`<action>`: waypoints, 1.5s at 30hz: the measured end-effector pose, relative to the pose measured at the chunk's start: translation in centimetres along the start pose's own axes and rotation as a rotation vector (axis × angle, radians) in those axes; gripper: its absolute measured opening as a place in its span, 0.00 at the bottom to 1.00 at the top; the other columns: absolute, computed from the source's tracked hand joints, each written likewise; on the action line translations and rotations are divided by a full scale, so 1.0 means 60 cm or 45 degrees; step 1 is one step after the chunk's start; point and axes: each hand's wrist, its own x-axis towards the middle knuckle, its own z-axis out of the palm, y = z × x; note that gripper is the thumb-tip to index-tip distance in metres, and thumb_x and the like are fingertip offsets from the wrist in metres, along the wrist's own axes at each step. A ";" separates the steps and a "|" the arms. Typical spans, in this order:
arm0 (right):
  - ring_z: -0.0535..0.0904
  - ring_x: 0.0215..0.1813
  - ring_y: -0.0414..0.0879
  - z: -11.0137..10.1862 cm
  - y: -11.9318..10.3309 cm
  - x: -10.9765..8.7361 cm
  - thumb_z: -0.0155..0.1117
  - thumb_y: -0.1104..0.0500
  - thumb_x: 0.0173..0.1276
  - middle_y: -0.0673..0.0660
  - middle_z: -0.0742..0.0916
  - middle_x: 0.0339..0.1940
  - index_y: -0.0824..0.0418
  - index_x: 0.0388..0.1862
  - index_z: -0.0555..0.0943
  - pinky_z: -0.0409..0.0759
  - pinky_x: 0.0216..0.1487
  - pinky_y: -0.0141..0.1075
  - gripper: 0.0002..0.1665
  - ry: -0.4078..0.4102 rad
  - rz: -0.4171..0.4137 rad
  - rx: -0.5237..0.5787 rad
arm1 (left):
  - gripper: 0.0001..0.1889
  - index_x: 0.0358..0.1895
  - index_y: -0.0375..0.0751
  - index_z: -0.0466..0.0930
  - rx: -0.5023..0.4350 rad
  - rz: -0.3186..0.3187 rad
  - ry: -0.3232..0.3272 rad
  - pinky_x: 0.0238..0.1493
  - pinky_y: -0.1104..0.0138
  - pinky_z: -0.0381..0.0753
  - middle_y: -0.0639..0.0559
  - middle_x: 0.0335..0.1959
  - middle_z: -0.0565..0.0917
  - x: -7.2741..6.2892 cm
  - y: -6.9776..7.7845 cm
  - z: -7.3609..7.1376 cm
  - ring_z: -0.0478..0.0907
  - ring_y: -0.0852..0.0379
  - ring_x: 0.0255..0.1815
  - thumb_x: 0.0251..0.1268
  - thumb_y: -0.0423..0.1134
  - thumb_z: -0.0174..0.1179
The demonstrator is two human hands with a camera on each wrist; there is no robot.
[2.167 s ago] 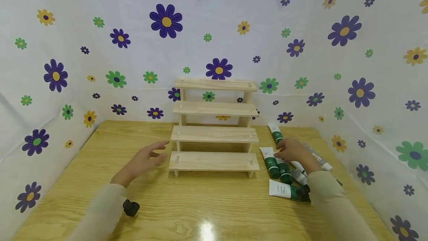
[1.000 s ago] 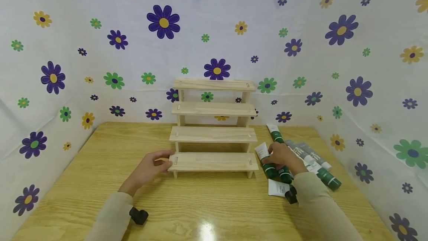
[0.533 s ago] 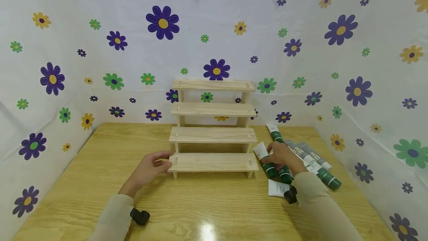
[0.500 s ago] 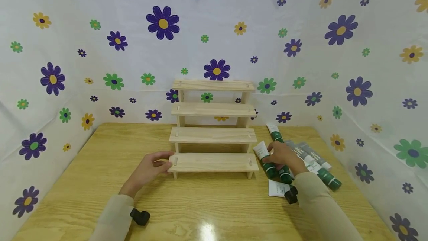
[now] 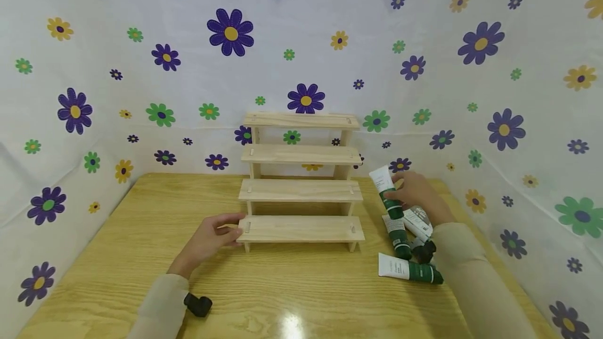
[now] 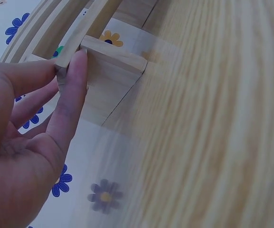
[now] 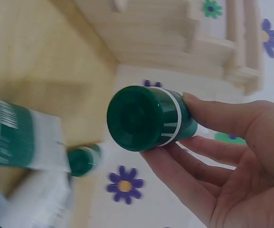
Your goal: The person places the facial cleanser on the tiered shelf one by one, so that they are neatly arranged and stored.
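A pale wooden four-step display stand [image 5: 301, 228] stands at the table's middle. My left hand [image 5: 210, 238] pinches the left end of its lowest shelf; the left wrist view shows thumb and fingertips [image 6: 77, 64] on the board's end. My right hand [image 5: 416, 195] grips a green and white squeeze tube [image 5: 387, 192] in the air to the right of the stand. In the right wrist view its round green cap [image 7: 134, 118] points toward the camera, with the thumb on one side and fingers on the other.
Another green and white tube [image 5: 398, 237] lies below the held one. A further tube [image 5: 410, 269] lies crosswise nearer the front, and a white tube [image 5: 418, 224] is partly hidden by my right arm. Flower-patterned white cloth [image 5: 301, 30] walls the table [image 5: 264, 297] in.
My right hand has lifted a tube off the pile and moved it up and back. Earlier my left hand came in to the lowest shelf's end and has stayed there.
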 end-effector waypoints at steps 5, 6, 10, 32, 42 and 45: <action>0.89 0.41 0.59 -0.050 -0.032 -0.002 0.68 0.57 0.73 0.79 0.82 0.55 0.78 0.69 0.68 0.92 0.38 0.42 0.35 0.120 -0.053 -0.017 | 0.29 0.74 0.28 0.68 -0.015 -0.011 -0.003 0.50 0.64 0.91 0.25 0.71 0.71 0.000 -0.001 0.002 0.85 0.46 0.59 0.76 0.36 0.61; 0.89 0.43 0.61 -0.059 -0.040 -0.003 0.67 0.57 0.74 0.80 0.81 0.57 0.77 0.70 0.67 0.92 0.40 0.43 0.36 0.137 -0.056 -0.006 | 0.29 0.74 0.29 0.68 -0.014 -0.014 0.000 0.50 0.64 0.91 0.25 0.71 0.71 0.001 -0.001 0.002 0.85 0.48 0.58 0.75 0.36 0.62; 0.87 0.50 0.67 -0.092 -0.071 -0.004 0.65 0.55 0.76 0.80 0.80 0.61 0.74 0.75 0.63 0.92 0.48 0.47 0.38 0.200 -0.060 0.053 | 0.29 0.74 0.29 0.68 -0.009 -0.012 0.002 0.50 0.64 0.91 0.26 0.71 0.71 0.003 -0.003 0.001 0.86 0.54 0.55 0.75 0.37 0.62; 0.83 0.62 0.66 -0.086 -0.224 0.061 0.66 0.59 0.75 0.72 0.81 0.66 0.62 0.77 0.65 0.87 0.60 0.53 0.36 0.394 -0.213 0.325 | 0.29 0.74 0.29 0.68 -0.002 -0.009 0.004 0.50 0.64 0.91 0.26 0.72 0.71 0.001 -0.003 0.001 0.86 0.56 0.55 0.75 0.37 0.62; 0.84 0.59 0.62 -0.070 -0.269 0.093 0.67 0.60 0.74 0.69 0.84 0.62 0.60 0.74 0.70 0.88 0.59 0.51 0.32 0.434 -0.302 0.403 | 0.28 0.74 0.28 0.67 0.011 -0.013 0.004 0.50 0.64 0.91 0.25 0.72 0.70 0.001 0.000 0.001 0.84 0.42 0.60 0.76 0.35 0.61; 0.84 0.59 0.61 -0.066 -0.282 0.101 0.68 0.60 0.74 0.68 0.84 0.62 0.60 0.74 0.70 0.89 0.58 0.51 0.32 0.451 -0.310 0.409 | 0.28 0.74 0.28 0.68 0.010 -0.013 0.007 0.50 0.64 0.91 0.25 0.72 0.70 0.002 0.001 0.001 0.84 0.42 0.60 0.75 0.34 0.61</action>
